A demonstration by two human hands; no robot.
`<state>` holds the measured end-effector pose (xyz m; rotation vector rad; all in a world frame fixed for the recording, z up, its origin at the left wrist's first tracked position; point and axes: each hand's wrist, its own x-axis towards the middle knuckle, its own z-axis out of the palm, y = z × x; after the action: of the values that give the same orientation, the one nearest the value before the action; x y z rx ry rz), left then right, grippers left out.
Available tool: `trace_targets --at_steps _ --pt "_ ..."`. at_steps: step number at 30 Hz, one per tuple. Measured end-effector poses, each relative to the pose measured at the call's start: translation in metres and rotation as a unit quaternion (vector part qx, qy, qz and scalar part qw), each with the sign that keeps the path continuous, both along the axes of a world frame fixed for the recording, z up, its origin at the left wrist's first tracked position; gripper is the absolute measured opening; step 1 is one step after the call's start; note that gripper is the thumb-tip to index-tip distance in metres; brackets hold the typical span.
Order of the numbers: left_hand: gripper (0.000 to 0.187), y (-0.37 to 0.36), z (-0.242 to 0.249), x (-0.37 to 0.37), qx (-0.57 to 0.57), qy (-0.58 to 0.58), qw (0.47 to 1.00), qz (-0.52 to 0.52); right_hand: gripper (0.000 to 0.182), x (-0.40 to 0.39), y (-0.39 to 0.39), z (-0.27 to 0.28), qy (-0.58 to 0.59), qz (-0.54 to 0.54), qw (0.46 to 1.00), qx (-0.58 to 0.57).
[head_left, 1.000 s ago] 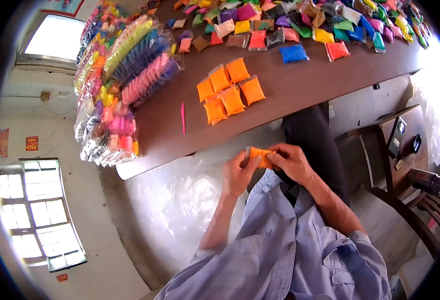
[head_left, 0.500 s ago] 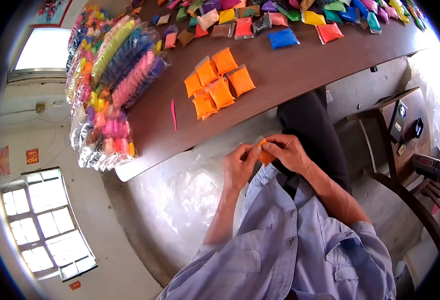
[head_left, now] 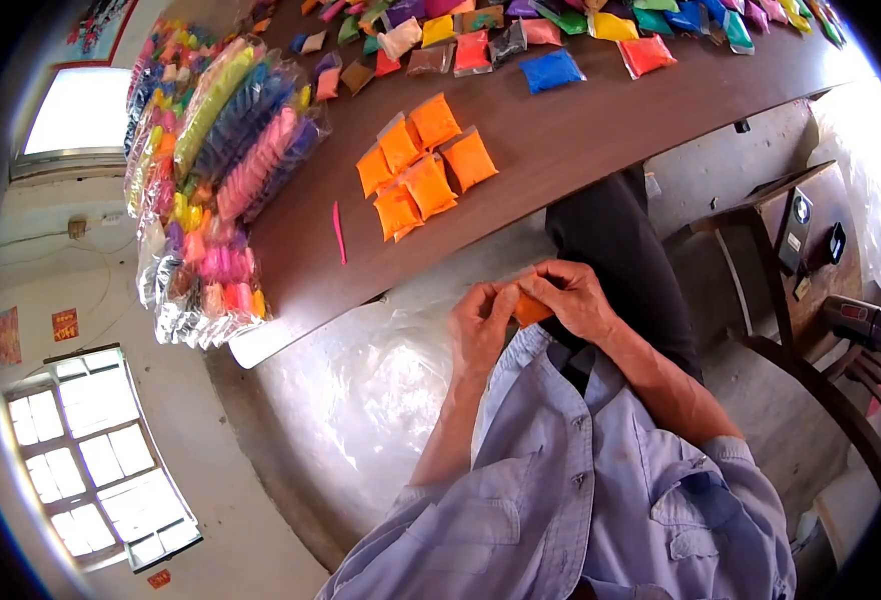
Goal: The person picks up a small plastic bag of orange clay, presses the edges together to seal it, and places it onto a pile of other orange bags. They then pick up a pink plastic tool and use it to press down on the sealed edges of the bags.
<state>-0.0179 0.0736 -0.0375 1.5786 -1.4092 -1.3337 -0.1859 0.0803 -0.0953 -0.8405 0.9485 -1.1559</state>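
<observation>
Over my lap, both hands pinch the top edge of a small clear packet filled with orange [head_left: 531, 311]. My left hand [head_left: 480, 318] has its thumb and fingers closed on one corner, while my right hand [head_left: 576, 300] grips the other side. Part of the packet is hidden behind the fingers. On the brown table [head_left: 540, 150] ahead lies a cluster of several similar orange packets [head_left: 425, 186], some overlapping. A thin pink tool [head_left: 339, 233] rests left of that cluster.
Many colored packets, among them a blue packet [head_left: 552, 72] and a red packet [head_left: 647, 56], lie along the table's far side. Large clear bags of colored packets [head_left: 260, 165] pile up at the left end. To the right stands a wooden chair [head_left: 820, 390] near a phone [head_left: 795, 232].
The orange packet has shifted in my fingers, and more of its orange face shows between my hands. My grip stays on its top edge. The camera view has tilted slightly.
</observation>
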Motion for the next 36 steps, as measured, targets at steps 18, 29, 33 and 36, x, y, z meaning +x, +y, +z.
trace_targets --at_steps 18,29,33,36 --pt "0.030 0.009 -0.011 -0.009 0.062 0.097 0.993 0.022 0.033 0.002 0.004 0.004 0.115 -0.017 0.993 -0.015" --pt "0.030 0.010 -0.014 -0.003 0.107 0.136 0.984 0.039 0.028 0.000 0.003 0.012 0.101 0.024 0.995 -0.011" --pt "0.032 0.013 -0.014 -0.008 0.119 0.176 0.976 0.052 0.027 0.000 0.000 0.004 0.089 0.003 0.996 -0.005" --pt "0.030 0.013 -0.015 -0.007 0.112 0.144 0.982 0.051 0.026 0.001 0.000 0.008 0.074 0.011 0.997 0.019"
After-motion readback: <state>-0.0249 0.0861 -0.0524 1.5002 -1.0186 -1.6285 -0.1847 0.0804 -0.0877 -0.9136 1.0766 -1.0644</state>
